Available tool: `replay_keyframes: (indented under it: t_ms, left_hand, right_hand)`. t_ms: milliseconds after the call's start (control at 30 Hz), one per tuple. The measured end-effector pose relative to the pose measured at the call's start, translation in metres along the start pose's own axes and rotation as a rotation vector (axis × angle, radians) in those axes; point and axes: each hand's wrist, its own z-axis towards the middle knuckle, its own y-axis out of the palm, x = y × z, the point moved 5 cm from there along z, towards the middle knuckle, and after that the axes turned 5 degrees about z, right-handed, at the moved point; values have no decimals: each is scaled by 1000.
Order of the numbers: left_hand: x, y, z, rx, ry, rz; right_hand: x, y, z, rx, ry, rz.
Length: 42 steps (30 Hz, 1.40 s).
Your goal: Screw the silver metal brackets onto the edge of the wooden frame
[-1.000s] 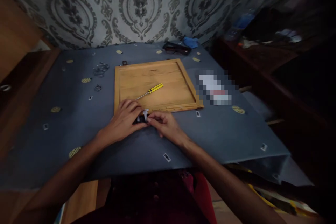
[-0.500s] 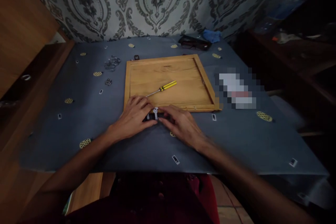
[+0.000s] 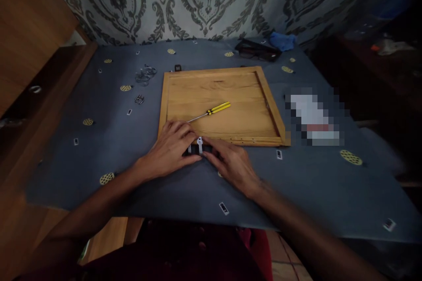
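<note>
A dark handle-like piece [image 3: 194, 149] with shiny metal brackets lies against the near edge of a shallow wooden panel [image 3: 270, 96]. One metal bracket [image 3: 199, 145] stands upright between my hands, its round holed end against the wood. My left hand [image 3: 173, 147] rests over the panel's near edge, thumb and fingers closed around the piece's left part. From the other side my right hand [image 3: 232, 162] pinches its right part, close to the bracket. Fingers cover most of the dark piece. On the panel lies a yellow-and-black screwdriver [image 3: 218, 108], its tip hidden behind my left hand.
Several small screws [image 3: 139, 99] and a heap of metal pieces [image 3: 145, 74] lie left of the panel. Behind it are a small black buckle-like part [image 3: 178, 68], glasses on a dark case [image 3: 257, 50] and a blue cloth [image 3: 282, 41]. A blurred-out item [image 3: 313, 116] sits to the right.
The view has shifted slightly, so the panel and table items appear further right. Both hands keep their hold at the panel's near edge, with hardly any movement against it.
</note>
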Motion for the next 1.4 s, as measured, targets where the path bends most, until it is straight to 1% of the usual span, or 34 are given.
replay_keyframes:
  t_ms: [200, 300, 433, 667, 867, 1133, 1400]
  left_hand:
    - [-5, -11, 0, 33, -57, 3]
    - [-4, -13, 1, 28, -57, 12]
    - [-1, -10, 1, 24, -47, 1]
    - [-1, -6, 2, 22, -60, -6]
    - [-1, -5, 3, 18, -83, -18]
    - [-1, -4, 2, 21, -84, -12]
    - [-1, -4, 3, 15, -96, -24]
  right_hand:
    - [-3, -1, -2, 11, -34, -95]
    - [-6, -2, -2, 19, -63, -136]
    - [-10, -4, -2, 51, -111, -165]
    - [-14, -4, -2, 80, -151, -176]
    - [-11, -3, -2, 86, -129, -187]
    - [-8, -3, -2, 98, -123, -123]
    - [-3, 0, -1, 81, -86, -74]
